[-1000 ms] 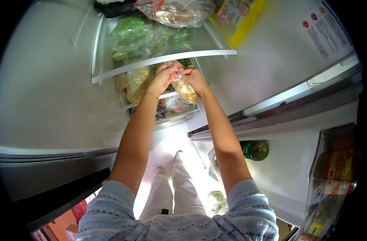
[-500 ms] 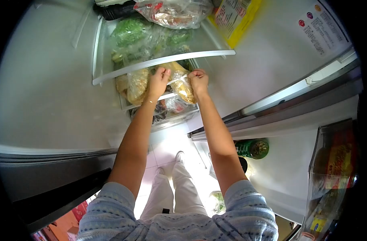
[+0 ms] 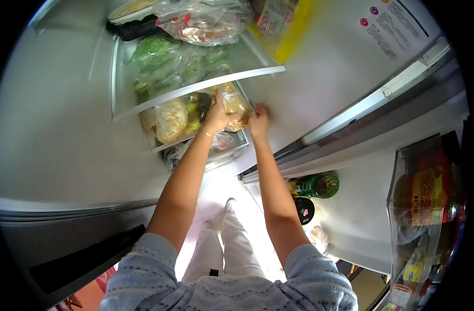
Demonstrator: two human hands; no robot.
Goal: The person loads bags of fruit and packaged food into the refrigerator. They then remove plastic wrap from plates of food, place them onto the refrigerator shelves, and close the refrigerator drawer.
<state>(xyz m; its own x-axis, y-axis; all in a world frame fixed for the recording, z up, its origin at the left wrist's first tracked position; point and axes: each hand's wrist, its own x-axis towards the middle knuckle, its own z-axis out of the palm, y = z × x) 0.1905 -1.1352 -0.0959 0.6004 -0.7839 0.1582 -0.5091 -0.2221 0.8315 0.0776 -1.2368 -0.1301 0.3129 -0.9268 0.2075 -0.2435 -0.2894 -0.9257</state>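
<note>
A clear plastic bag of yellowish food lies at the right side of a pulled-out fridge drawer. My left hand rests against the bag's left side, thumb and fingers spread apart over it. At the drawer's right edge, my right hand has its fingers curled close to the bag; what they grip is hidden. Another bag of pale round food sits in the drawer's left part. Between the two bags show some yellow-green pieces and something dark.
A glass shelf with a white front edge hangs over the drawer, with bagged greens seen through it. Above is a bag with red print beside a yellow packet. Bottles, including a green one, stand in the open right door.
My left hand has shifted right onto the yellowish bag, and its fingers have spread. The bag sits lower in the drawer. My right hand has moved slightly toward me. The camera view has shifted.
</note>
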